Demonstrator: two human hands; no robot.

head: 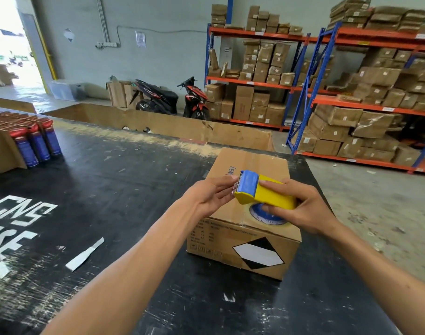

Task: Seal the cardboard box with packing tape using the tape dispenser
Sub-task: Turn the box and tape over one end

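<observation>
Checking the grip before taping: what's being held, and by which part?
The right hand holds the yellow-and-blue plastic tape dispenser by its yellow body; left hand fingertips touch its blue cutter end.

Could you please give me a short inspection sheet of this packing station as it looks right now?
Surface: black table, scuffed, white lettering.
Job's things: cardboard box, flaps closed; yellow-blue tape dispenser held above it.
Clutter: spray cans in an open carton, far left; paper strip.
Hands: right hand grips dispenser; left hand fingers at its blade end.
Cables: wall cable to a power strip.
Surroundings: shelving of boxes; two motorbikes.
</observation>
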